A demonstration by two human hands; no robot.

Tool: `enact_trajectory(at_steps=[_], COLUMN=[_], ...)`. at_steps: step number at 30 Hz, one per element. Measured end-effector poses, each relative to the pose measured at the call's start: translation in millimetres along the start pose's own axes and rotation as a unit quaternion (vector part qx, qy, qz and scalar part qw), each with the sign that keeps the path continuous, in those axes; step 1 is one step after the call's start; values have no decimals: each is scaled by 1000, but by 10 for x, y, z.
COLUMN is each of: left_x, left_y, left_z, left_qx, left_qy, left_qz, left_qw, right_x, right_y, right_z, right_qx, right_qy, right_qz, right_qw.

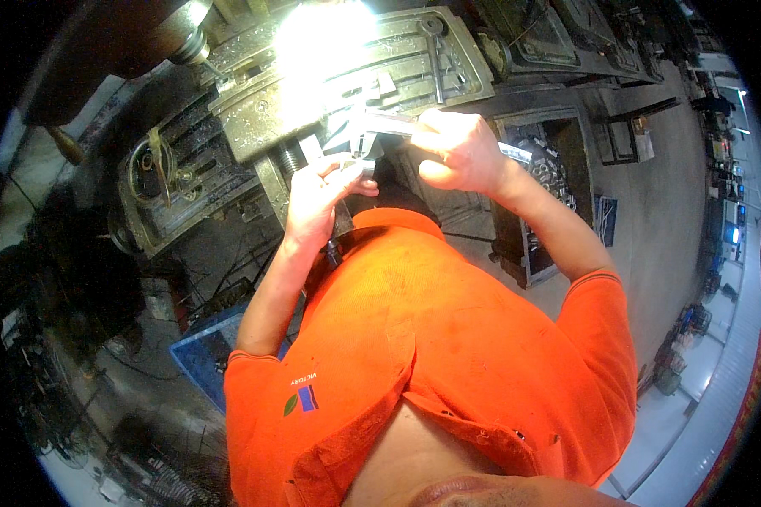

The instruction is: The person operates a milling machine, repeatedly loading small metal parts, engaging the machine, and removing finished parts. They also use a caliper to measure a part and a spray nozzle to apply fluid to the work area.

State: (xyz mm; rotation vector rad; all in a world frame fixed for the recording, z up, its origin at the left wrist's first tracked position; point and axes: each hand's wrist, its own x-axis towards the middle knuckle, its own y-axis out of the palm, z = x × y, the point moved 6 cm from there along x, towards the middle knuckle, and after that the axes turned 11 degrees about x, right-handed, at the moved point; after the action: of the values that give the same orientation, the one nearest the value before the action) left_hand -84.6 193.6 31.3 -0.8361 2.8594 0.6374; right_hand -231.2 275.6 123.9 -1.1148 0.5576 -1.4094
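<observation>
Blue crate (201, 353): on floor, lower left. Milling machine table (254, 110): upper left-centre, under bright glare. Left hand (317, 193): fingers pinched shut on small metal part (357, 160), at caliper's measuring end. Caliper (397, 127): steel, held before chest, near-level. Right hand (461, 152): fingers curled tight round caliper beam. Parts bin (543, 182): beyond right wrist.

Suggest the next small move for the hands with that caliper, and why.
Probably slide the caliper's jaw shut on the small metal part. The right hand grips the caliper's beam, the left hand holds the part up against its jaw end, both raised in front of the milling machine table. Glare hides whether the jaws already touch the part.
</observation>
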Motion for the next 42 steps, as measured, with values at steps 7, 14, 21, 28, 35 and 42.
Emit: enact_trajectory(at_steps=[7,14,21,28,35,42], left_x=[-9,-22,-63,-131,-168,-176], left_y=[-38,25,55,159,183,187], left_z=[69,-1,-78,-27,52,69], left_qx=[5,13,-15,11,13,7], left_qy=[-3,-25,-32,-57,-55,-55], left_qz=[9,8,-8,17,23,8], left_qw=[1000,1000,999,998,998,998], right_x=[18,-12,-91,-287,-380,-408], right_y=[-53,-73,165,688,836,803], right_z=[-53,-323,-521,-344,-406,-426], right_qx=[35,123,528,471,612,515], right_qy=[42,143,354,310,334,318], right_qz=[-30,-21,-32,-179,-185,-192], right_qw=[998,982,771,807,693,773])
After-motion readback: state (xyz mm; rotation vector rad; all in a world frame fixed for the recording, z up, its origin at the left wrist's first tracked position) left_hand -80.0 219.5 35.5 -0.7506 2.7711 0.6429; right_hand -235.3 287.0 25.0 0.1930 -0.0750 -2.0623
